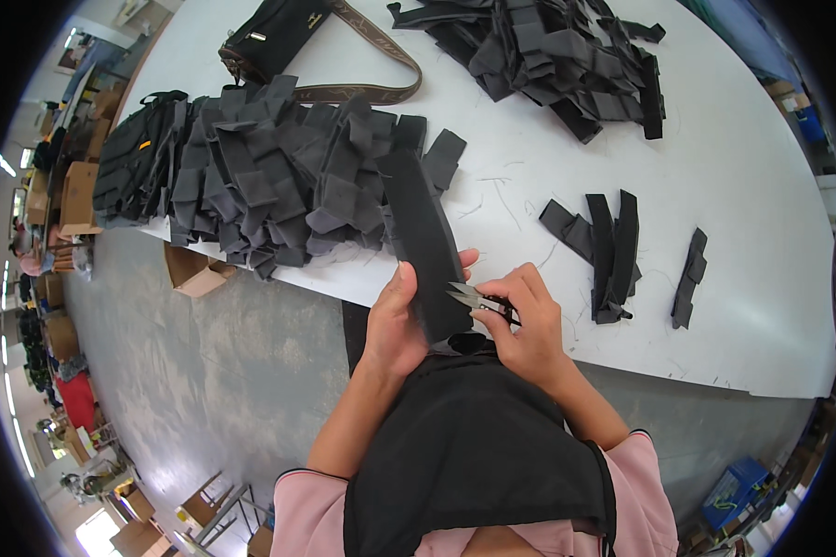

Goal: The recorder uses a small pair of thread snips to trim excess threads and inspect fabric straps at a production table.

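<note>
Black strip (425, 243) stands gripped in the left hand (395, 322), seemingly steadying its edge beside the snips (472, 298), which the right hand (535, 332) pinches between curled fingers.

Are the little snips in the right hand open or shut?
Open: the snips in the right hand show two blade tips standing apart.

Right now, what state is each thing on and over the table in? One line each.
Left grip: closed on the held strip
Held strip: raised, slanting, gripped near its lower end
Right grip: closed on the snips
Snips: blades parted
Left heap: loose, overlapping
Far heap: loose, overlapping
Small cluster: strips crossed
Lone strip: lying apart
Strap: looped out from the black bag
</note>
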Demonstrator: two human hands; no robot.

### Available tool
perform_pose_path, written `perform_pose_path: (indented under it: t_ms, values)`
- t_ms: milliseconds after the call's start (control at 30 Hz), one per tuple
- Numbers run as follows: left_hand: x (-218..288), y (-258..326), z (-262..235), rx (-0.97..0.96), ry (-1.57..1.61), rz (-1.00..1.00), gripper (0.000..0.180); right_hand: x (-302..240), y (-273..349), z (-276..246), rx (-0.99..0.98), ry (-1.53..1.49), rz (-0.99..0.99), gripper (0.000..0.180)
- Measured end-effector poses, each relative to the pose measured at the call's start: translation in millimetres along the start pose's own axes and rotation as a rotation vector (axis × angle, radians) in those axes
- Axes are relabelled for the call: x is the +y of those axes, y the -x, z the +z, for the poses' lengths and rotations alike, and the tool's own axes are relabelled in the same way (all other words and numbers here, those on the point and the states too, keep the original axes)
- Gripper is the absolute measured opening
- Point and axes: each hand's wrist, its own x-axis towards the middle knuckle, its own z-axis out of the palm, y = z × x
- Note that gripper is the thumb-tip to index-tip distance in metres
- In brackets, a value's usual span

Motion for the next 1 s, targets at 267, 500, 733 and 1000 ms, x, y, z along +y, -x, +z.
perform_pose_path:
  t_ms: [267, 500, 733, 1000]
  values:
    - [-5.5, 2.1, -5.1, -0.041, 0.159, -0.074, 0.059, 2.0, -6.6, 10.7, 0.003, 0.133, -0.227, 0.022]
    - [-6.3, 4.2, -1.8, -0.007, 0.177, -0.05, 0.052, -1.1, 3.3, 9.7, 0.032, 0.111, -0.201, 0.023]
    - [-7.1, 7.5, -5.6, 0.043, 0.19, -0.064, 0.055, -5.3, 1.6, 13.3, 0.005, 0.046, -0.092, 0.024]
    - [-9.8, 9.6, -8.3, 0.148, 0.233, -0.051, 0.049, -3.8, 6.2, 18.3, 0.09, 0.103, -0.205, 0.021]
